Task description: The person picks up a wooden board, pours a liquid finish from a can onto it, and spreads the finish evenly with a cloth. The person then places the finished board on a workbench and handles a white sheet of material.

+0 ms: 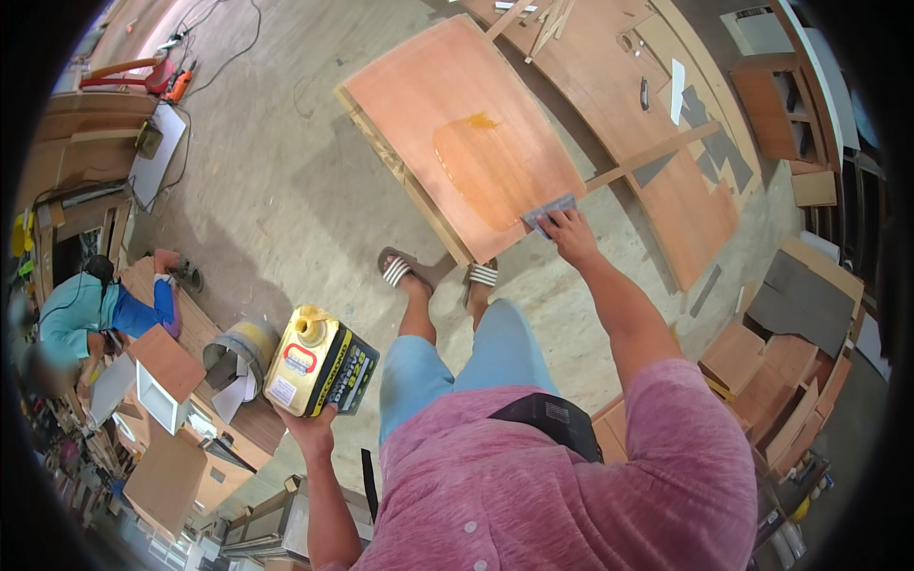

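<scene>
My left hand (310, 428) grips the underside of a yellow and black rectangular glue can (319, 357), held off to my left with its round mouth facing up. A flat grey spreader (550, 211) is in my right hand (573, 236), at the near right corner of a reddish plywood panel (419, 81). Wet amber glue (482, 121) lies thickest near the panel's middle. From there a glossy wet patch stretches toward the spreader. Whether the spreader's edge presses on the wood, I cannot tell.
A larger board (619, 114) lies beyond on the right, bearing wood strips, grey scraps and a cutter (645, 93). A bucket (249, 344) stands at left, near a crouching person (71, 309). Cables (249, 48) run over the floor. Cabinet parts (771, 381) fill the right.
</scene>
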Motion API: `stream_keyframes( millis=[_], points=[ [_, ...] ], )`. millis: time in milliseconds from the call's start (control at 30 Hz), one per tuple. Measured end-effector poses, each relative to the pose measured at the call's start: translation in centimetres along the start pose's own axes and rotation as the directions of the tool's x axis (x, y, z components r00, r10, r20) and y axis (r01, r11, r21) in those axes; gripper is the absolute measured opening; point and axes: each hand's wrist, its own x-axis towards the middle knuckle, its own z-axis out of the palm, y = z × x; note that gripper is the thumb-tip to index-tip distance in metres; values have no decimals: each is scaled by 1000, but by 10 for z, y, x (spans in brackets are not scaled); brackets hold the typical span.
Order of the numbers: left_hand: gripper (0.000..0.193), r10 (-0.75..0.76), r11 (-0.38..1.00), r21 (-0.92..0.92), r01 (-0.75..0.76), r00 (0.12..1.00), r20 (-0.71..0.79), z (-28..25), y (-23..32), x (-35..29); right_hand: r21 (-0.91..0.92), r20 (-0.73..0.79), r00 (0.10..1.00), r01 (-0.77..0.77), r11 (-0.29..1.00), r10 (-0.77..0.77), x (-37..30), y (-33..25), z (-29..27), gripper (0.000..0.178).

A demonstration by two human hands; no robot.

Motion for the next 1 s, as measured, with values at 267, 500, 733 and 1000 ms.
stream_keyframes(
  millis=[267, 500, 733, 1000],
  points=[
    [98, 9, 998, -59, -6, 999, 47, 13, 22, 11, 46, -109, 993, -39, 998, 44, 39, 34, -51, 44],
    [97, 86, 996, 11, -87, 994, 72, 21, 16, 23, -83, -80, 997, -14, 996, 8, 159, 51, -91, 43],
    [97, -28, 999, -35, 26, 998, -62, 43, 12, -16, -174, -186, 921, 311, 934, -341, 237, 65, -67, 38],
    [103, -113, 993, -55, 105, 979, -167, 101, 22, -74, -246, -69, 860, 476, 844, -505, 195, 114, -47, 40]
  ],
)
